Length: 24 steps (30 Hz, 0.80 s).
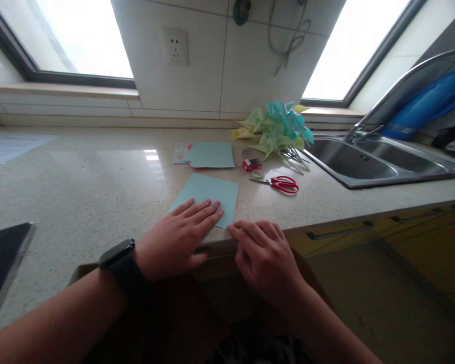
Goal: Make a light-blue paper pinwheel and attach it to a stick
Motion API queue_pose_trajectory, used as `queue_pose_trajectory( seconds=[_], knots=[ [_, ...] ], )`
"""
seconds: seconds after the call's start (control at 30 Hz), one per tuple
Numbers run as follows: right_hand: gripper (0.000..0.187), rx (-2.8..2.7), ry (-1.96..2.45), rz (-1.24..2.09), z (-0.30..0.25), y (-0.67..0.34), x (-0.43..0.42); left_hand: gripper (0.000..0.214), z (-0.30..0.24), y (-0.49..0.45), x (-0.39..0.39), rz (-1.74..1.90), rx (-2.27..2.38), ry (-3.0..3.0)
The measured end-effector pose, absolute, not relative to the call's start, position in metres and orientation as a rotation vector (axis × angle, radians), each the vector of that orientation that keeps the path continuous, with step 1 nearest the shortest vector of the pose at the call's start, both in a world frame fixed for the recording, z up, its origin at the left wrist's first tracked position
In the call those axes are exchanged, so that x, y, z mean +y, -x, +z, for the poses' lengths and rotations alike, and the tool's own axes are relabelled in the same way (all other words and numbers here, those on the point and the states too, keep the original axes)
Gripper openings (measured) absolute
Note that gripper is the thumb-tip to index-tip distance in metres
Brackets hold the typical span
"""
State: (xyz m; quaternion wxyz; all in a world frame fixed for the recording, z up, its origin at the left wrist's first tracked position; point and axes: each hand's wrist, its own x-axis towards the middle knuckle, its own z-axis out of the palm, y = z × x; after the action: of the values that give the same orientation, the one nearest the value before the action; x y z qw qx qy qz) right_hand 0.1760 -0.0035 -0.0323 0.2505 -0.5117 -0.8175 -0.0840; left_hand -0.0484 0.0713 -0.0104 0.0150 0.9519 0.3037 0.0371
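Note:
A light blue sheet of paper (212, 188) lies flat on the counter, close to its front edge. My left hand (189, 227) rests on the sheet with fingers stretched out, covering its near left part; a dark watch is on that wrist. At the paper's near right corner is my right hand (263, 255), its fingers curled and close together. Its index fingertip is at that corner; the curled fingers hide what is between them, if anything. Just beyond lies a small stack of blue sheets (213, 154) with pink-patterned pieces sticking out from beneath.
Red-handled scissors (284, 184), a tape roll (257, 174) and a small red box (252, 165) lie right of the paper. Behind them are green and blue paper flowers (275, 129). A steel sink (349, 174) is at right, a dark panel (7, 263) at left.

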Motion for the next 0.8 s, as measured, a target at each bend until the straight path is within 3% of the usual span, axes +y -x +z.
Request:
queue_pose_trajectory(
  seconds=[0.57, 0.8],
  knots=[
    [0.044, -2.261, 1.520, -0.302, -0.0298, -0.1659, -0.0009, 0.086, -0.0106, 0.0487, 0.0723, 0.130, 0.928, -2.960],
    [0.036, -2.196, 1.414, -0.212, -0.0319, -0.1738, -0.0047, 0.087, -0.0101, 0.0490, 0.0718, 0.149, 0.910, -2.967]
  ],
)
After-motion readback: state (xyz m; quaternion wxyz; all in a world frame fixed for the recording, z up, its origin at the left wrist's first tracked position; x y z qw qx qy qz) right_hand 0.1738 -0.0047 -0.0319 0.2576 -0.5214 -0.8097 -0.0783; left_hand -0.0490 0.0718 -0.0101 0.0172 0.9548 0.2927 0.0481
